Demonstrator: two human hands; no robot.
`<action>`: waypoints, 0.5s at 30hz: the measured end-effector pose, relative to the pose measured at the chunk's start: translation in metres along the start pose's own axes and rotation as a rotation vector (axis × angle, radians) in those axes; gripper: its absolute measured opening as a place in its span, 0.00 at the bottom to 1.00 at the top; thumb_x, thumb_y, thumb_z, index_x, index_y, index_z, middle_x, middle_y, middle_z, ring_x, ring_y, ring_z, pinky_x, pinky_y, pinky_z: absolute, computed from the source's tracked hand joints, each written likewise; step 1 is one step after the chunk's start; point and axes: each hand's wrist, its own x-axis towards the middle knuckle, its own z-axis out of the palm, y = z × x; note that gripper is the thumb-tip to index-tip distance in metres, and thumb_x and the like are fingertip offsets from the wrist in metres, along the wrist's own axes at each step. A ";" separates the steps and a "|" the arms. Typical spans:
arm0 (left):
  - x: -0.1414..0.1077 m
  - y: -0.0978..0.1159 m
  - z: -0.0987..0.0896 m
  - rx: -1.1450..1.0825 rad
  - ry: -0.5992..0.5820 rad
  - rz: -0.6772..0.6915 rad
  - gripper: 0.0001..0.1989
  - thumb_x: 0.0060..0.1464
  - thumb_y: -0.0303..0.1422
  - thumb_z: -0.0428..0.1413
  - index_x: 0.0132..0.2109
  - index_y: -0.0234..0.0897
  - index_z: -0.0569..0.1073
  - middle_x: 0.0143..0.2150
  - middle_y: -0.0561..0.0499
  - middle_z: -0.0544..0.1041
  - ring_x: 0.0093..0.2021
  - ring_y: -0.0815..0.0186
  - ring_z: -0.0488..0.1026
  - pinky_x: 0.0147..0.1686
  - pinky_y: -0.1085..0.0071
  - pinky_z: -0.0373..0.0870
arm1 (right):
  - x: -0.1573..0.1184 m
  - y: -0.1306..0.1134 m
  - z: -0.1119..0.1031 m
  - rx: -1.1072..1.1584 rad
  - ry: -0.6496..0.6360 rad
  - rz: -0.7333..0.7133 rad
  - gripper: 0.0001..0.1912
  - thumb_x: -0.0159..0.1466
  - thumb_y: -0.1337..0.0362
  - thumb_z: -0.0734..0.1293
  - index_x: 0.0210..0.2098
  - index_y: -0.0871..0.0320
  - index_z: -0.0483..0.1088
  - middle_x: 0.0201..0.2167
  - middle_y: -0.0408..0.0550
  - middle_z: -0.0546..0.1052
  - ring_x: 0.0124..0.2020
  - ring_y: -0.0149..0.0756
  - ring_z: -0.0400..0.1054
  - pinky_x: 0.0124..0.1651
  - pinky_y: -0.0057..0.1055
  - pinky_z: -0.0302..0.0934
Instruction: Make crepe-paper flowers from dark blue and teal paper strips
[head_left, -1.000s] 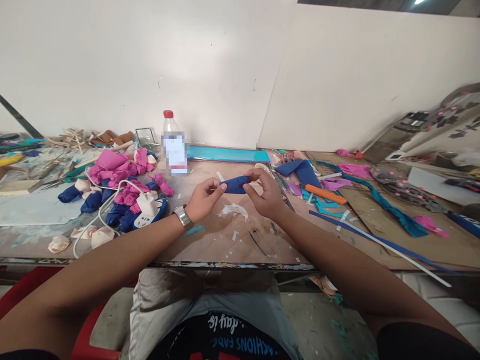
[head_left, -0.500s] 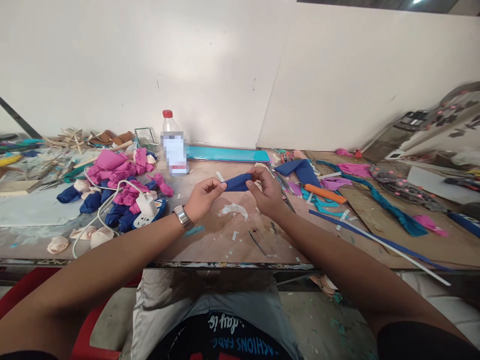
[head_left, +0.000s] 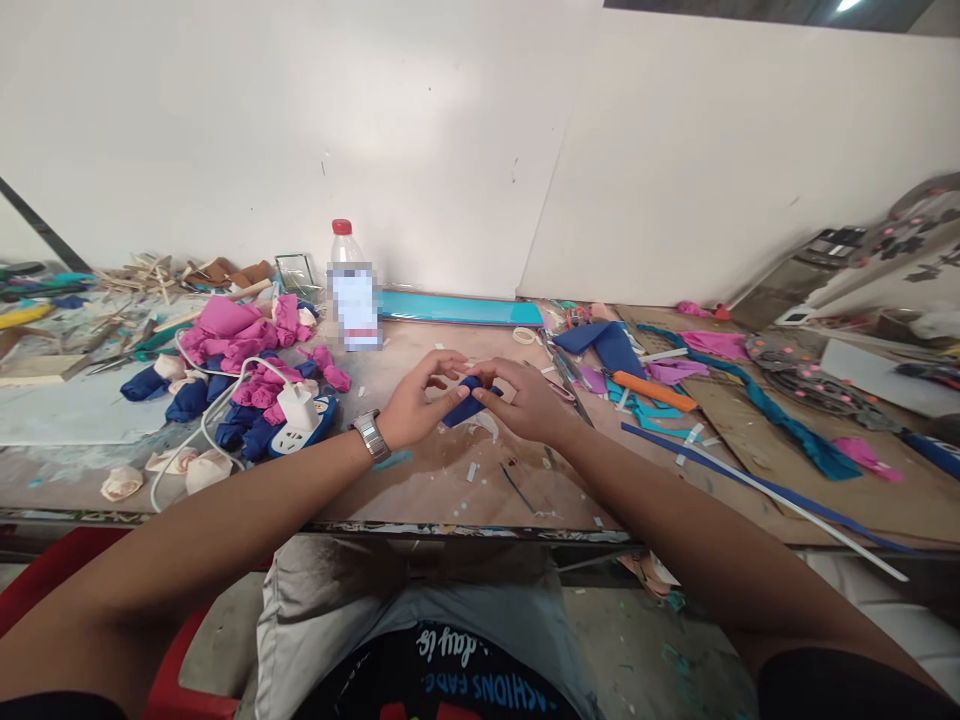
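Observation:
A small piece of dark blue fabric (head_left: 463,408) is held between my two hands above the middle of the table. My left hand (head_left: 420,400) pinches it from the left, thumb in front, a metal watch on the wrist. From the right, my right hand (head_left: 521,402) grips the fabric between thumb and fingers. The fabric looks bunched or folded, and its upper part is partly hidden by my fingers. Beneath it, a whitish smear marks the brown table (head_left: 427,490).
Pink rolled fabric pieces (head_left: 229,330), blue ones and cream ones lie left, beside a power strip (head_left: 289,437) with a white plug. A bottle (head_left: 342,245) stands behind. To the right are an orange cutter (head_left: 654,391), blue fabric (head_left: 600,345) and a white strip (head_left: 795,510).
My hands have come closer together. The blue fabric, stretched out between them before, is now bunched and slants down to the left. The view has shifted slightly.

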 end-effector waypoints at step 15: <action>0.000 -0.004 0.001 0.004 -0.042 -0.004 0.14 0.65 0.42 0.59 0.52 0.40 0.76 0.50 0.45 0.79 0.50 0.61 0.77 0.51 0.63 0.72 | -0.003 0.000 0.003 0.001 0.063 0.053 0.10 0.68 0.56 0.69 0.46 0.54 0.73 0.38 0.47 0.81 0.38 0.39 0.75 0.44 0.35 0.69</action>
